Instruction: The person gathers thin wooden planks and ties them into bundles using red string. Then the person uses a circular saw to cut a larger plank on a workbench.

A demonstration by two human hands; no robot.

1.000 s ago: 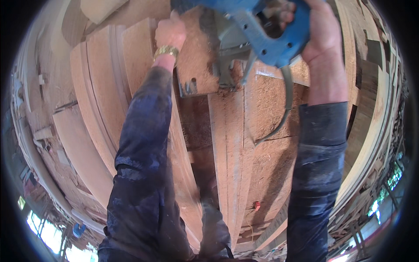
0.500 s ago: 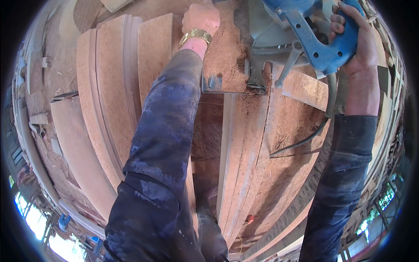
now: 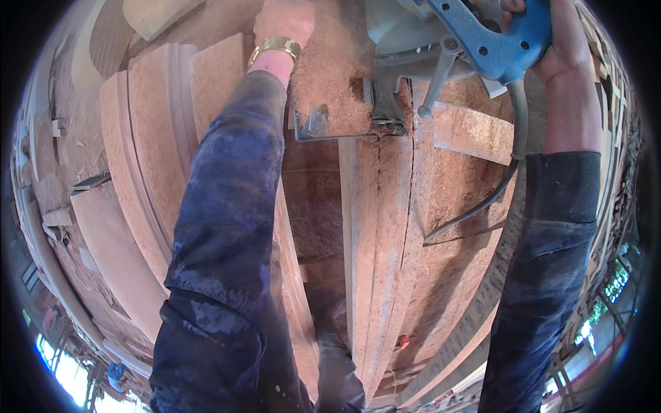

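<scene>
My right hand point(image 3: 558, 58) is wrapped around the blue rear handle of a circular saw point(image 3: 478, 41); a grey lever and black cord point(image 3: 506, 186) come off it. The saw's metal base plate point(image 3: 335, 138), heaped with reddish sawdust, rests on thick wooden boards point(image 3: 379, 241). A dark slot runs along the boards behind the plate. At the far edge, left of the saw, my left hand point(image 3: 286, 20) is closed, a gold watch on its wrist. Its fingertips and whatever they grip are hidden. The saw's front and blade are out of sight.
Curved wooden planks point(image 3: 148, 131) lie side by side on the left. Below my arms a dark gap point(image 3: 313, 227) opens between the boards. A small red object point(image 3: 403, 341) lies on the right-hand wood. Stacked timber lines both rims.
Both hands and the saw now sit higher in the picture and farther left, the left hand most clearly. Planks and boards have shifted somewhat too, so the view has moved. Right grip is unchanged.
</scene>
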